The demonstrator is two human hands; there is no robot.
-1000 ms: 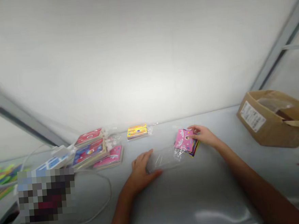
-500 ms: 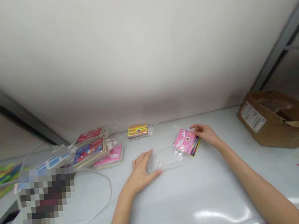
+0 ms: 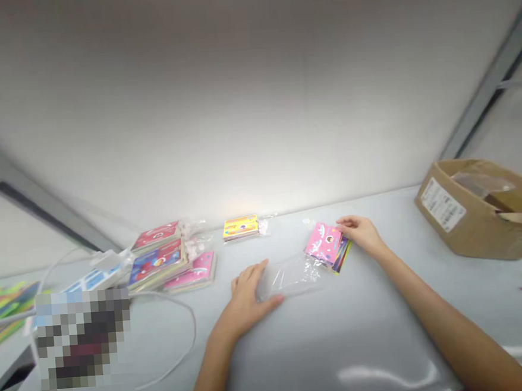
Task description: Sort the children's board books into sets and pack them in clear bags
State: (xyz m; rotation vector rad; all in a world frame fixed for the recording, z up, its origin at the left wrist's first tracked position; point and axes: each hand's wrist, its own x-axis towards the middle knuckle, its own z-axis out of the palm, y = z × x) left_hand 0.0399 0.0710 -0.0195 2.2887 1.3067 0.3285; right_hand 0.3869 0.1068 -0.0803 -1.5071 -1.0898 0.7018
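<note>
My left hand [image 3: 249, 300] lies on the table with fingers and thumb spread, at the left end of a clear plastic bag [image 3: 287, 277]. The flat bag stretches right, its crinkled end reaching a small stack of cards [image 3: 324, 243]. A pink card with a cartoon figure tops this stack; yellow and purple edges fan out beneath it. With fingertips closed at the stack's upper right corner, my right hand [image 3: 359, 234] grips the cards, which rest on the table. How many cards are between the fingers is hidden.
Bagged card packs [image 3: 158, 265] are piled at left, and a yellow pack [image 3: 240, 226] lies near the wall. A power strip [image 3: 92, 282] with a white cable [image 3: 194, 325] sits left, beside a blurred patch. An open cardboard box [image 3: 481, 216] stands right.
Both hands keep almost the same places and poses. The view has shifted slightly, and the light on the wall and table has changed.
</note>
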